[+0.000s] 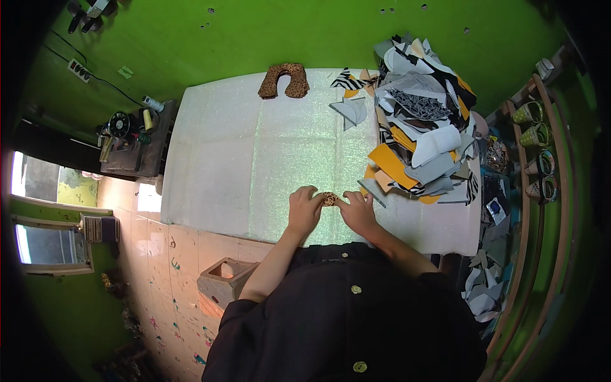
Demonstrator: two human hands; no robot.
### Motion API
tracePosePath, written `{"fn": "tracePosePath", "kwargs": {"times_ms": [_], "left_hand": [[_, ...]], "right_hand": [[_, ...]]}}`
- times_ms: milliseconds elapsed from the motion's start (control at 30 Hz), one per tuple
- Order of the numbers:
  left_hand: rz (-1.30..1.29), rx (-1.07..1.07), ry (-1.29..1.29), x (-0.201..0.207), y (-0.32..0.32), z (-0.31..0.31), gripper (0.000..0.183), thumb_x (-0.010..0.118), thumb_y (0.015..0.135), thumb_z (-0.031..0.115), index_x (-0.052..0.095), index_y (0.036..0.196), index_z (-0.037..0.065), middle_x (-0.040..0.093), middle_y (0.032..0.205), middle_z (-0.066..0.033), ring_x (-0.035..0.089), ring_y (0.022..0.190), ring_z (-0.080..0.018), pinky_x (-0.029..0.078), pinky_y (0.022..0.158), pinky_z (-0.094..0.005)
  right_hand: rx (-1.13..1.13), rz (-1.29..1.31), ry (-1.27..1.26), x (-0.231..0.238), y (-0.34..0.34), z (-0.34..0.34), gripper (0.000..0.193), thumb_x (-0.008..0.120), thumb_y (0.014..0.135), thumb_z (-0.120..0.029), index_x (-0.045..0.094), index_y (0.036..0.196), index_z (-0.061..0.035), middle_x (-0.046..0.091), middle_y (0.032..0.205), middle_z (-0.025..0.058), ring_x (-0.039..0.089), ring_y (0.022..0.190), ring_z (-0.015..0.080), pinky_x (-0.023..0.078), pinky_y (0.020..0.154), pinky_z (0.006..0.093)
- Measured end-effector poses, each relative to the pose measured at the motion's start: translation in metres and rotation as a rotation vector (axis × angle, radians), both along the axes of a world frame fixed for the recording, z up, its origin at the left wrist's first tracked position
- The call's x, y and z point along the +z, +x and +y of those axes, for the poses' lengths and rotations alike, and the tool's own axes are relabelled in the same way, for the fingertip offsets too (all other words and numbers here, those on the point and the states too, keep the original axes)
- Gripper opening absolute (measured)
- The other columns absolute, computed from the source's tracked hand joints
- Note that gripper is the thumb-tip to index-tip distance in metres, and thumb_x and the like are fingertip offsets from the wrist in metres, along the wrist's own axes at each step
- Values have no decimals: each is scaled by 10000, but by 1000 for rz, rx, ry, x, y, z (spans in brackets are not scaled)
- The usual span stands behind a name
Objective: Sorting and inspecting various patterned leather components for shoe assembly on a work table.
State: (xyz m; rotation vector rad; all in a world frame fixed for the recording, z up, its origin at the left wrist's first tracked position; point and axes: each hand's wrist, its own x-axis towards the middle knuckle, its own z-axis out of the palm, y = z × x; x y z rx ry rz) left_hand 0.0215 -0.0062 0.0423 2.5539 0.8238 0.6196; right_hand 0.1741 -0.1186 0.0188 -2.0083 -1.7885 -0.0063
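Between my two hands, close to the table's near edge, is a small leopard-print piece [330,200], tan with dark spots. My left hand [305,209] pinches its left end with thumb and fingers. At the other end my right hand [358,212] has its fingers closed on the piece in the same way. The fingers cover both ends, so its full shape cannot be made out. Further off, near the far edge of the table, lie U-shaped leopard-print pieces [269,83], which look stacked.
A whitish, shiny sheet covers the table [213,146]. To the right rises a big heap of cut scraps [417,137], grey, yellow and zebra-striped. A sewing machine [121,127] stands at left. Sandals [536,135] hang on a wooden rack at right. A hollow block stool [226,280] sits beside my left arm.
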Motion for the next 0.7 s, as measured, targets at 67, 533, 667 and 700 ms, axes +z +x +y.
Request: {"fn": "tracePosePath", "kwargs": {"times_ms": [67,533,667,700], "left_hand": [[20,-18,16,-7,-2,-5,209,693,683,129,679,891,129,569,1075,-88,496,1066,-280,363,867,-402],[-105,58,-25,49,30,2,200,604,785,194,680,961,136,537,1142,-118,440,1149,-284,249,946,-441],[-126,53,-39,58,43,4,205,608,786,188,674,976,151,525,1170,-123,443,1159,-287,250,951,-444],[-72,-10,-51,54,49,2,220,604,793,192,666,1000,151,522,1178,-118,450,1161,-274,252,957,-469]], "right_hand": [[22,7,22,14,0,-1,206,593,769,-150,669,959,-176,594,1006,23,545,935,185,319,811,425],[-498,-236,-75,205,151,43,198,554,815,-211,650,959,-115,643,979,47,564,1012,232,194,1011,604],[-584,-259,-334,184,165,46,241,510,838,-260,659,949,-106,674,846,72,616,919,254,177,1026,632],[-581,-261,-333,179,167,46,241,510,838,-260,659,949,-106,674,846,72,616,919,254,177,1026,632]]}}
